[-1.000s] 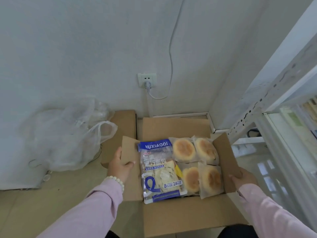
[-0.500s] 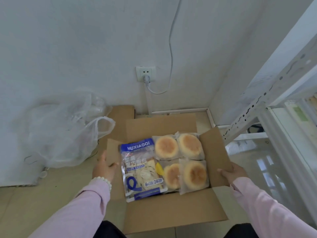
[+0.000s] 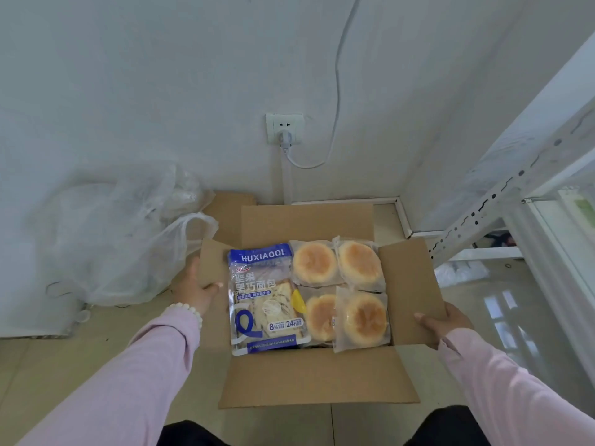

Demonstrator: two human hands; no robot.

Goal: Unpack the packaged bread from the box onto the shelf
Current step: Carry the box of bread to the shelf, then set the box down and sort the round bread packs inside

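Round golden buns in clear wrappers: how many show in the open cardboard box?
4 round golden buns in clear wrappers, two-by-two right of the blue printed bread bag: far-left bun, far-right bun, near-left bun, near-right bun. Others may lie hidden beneath.

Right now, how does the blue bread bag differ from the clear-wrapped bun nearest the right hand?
The blue bread bag is printed with lettering; the clear-wrapped bun has a plain see-through wrapper. The bag spans the box front to back; the bun covers about half. Both lie flat in the open box.

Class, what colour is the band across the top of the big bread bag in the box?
Dark blue with white lettering, on the big bread bag, seen in the head view.
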